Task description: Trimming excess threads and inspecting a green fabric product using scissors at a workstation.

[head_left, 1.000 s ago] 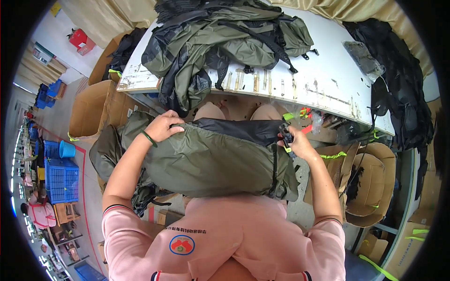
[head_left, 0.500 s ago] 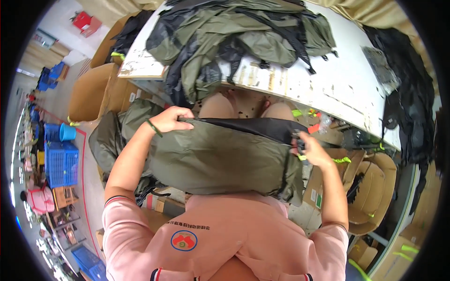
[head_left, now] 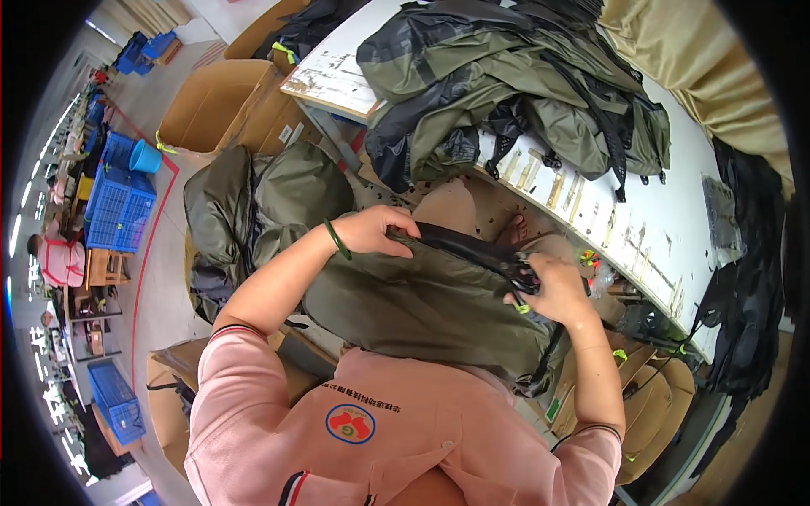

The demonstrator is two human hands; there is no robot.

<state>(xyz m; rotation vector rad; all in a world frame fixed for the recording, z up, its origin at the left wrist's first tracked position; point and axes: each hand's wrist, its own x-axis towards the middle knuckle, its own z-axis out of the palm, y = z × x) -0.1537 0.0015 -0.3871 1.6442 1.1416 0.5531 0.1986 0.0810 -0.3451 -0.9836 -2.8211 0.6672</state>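
Observation:
An olive-green bag (head_left: 413, 304) of thin, slightly shiny fabric with a black rim (head_left: 460, 244) lies across my lap. My left hand (head_left: 375, 232), with a dark green bangle at its wrist, is closed on the left part of the rim, thumb and fingers pinching the edge. My right hand (head_left: 553, 287) is closed round the right end of that rim, where black material bunches up beside a small yellow-green tab (head_left: 522, 309). What lies inside the right fingers is partly hidden. To the left, more olive-green bags (head_left: 299, 190) are heaped next to my left forearm.
Ahead, a white table (head_left: 582, 198) with worn marks carries a pile of olive and black bags (head_left: 506, 93). Cardboard boxes stand at left (head_left: 211, 105) and lower right (head_left: 658, 405). Black fabric (head_left: 747, 278) hangs at the table's right end. Blue crates (head_left: 121, 207) stand farther left.
The view has turned, so the table sits farther right. The bag's black rim is narrower and more gathered, and my right hand has moved inward round its end. My left hand keeps its pinch.

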